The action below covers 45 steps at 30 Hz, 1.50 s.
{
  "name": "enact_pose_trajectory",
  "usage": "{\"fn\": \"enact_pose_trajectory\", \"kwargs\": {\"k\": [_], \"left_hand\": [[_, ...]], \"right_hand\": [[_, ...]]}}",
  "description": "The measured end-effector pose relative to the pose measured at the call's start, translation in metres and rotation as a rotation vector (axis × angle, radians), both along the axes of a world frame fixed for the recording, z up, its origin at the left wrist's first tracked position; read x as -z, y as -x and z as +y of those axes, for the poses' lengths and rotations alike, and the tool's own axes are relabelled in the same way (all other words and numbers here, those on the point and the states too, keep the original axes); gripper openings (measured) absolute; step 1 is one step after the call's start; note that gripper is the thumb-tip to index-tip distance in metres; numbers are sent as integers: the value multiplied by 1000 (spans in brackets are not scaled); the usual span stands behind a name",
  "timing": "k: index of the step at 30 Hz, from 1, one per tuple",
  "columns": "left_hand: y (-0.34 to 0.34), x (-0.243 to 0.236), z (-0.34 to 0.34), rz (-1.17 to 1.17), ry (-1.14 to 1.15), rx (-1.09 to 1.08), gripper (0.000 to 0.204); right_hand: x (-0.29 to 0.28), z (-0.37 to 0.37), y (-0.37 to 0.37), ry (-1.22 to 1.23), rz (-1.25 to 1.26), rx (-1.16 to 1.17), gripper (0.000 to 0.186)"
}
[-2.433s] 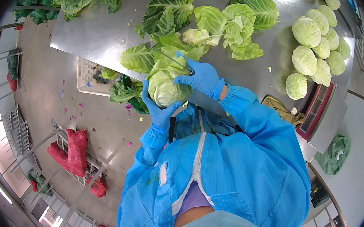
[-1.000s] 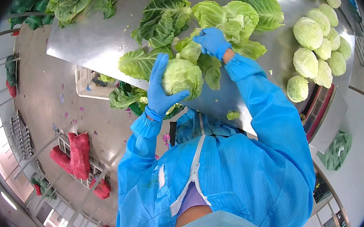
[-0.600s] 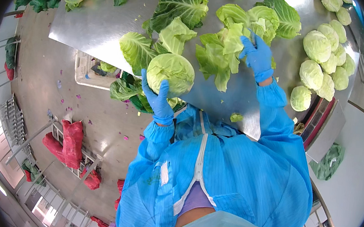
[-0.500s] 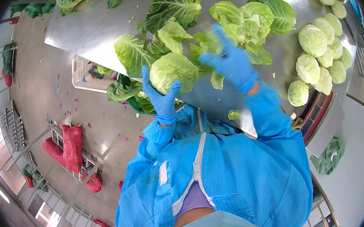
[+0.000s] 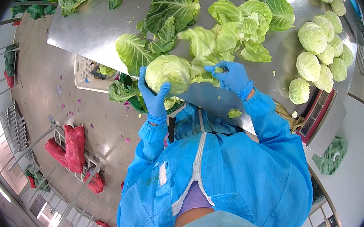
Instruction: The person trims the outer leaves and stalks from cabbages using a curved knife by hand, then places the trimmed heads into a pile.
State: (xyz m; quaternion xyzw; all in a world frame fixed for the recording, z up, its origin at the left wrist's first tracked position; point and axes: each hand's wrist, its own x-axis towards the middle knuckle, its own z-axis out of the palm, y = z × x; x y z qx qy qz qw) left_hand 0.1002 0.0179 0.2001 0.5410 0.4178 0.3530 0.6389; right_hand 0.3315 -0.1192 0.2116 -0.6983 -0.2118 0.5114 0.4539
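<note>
Fingers of our gloved left hand (image 5: 153, 96) are clamped on the cabbage head (image 5: 167, 74) at its lower left side, with the thumb set apart from the others. Our gloved right hand (image 5: 234, 78), just right of the head, has its fingers curled together around a slim tool (image 5: 224, 69); we cannot tell its type. We hold the cabbage head at the near edge of the steel table (image 5: 111, 22). Near that same edge we note a small leaf scrap (image 5: 234, 113), in front of our blue jacket (image 5: 246, 173). Below the table's left edge we see a white crate (image 5: 89, 86). Beyond the head, we locate a pale leaf (image 5: 131, 51) at left, a blurred leaf (image 5: 198, 40) at centre and a dark green leaf (image 5: 173, 8) farther back. Right of these lies a leaf pile (image 5: 245, 20). At far right, we find round cabbage heads (image 5: 312, 37) in a cluster, several touching
</note>
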Motion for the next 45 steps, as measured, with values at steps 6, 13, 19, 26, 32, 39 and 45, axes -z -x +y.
{"fn": "enact_pose_trajectory", "kwargs": {"k": [6, 13, 19, 26, 32, 39, 45], "left_hand": [[3, 0, -1, -134, 181, -78, 91], [-8, 2, -16, -69, 75, -82, 78], [-15, 1, -17, -106, 110, -97, 74], [-10, -4, -10, -154, 214, -155, 70], [6, 15, 14, -237, 497, -166, 67], [1, 11, 3, -251, 430, -174, 63], [-10, 8, -18, -287, 275, -190, 60]], "right_hand": [[23, -36, -2, 172, -58, 91, 30], [-42, 4, 28, -172, -381, -76, 66], [-30, 65, 46, -328, -313, -322, 60], [-42, 40, 39, -251, 348, -163, 22], [9, -10, 3, -54, 330, -166, 28], [4, -8, 13, -5, -159, 141, 51], [-5, 33, 75, -145, -267, 77, 56]]}}
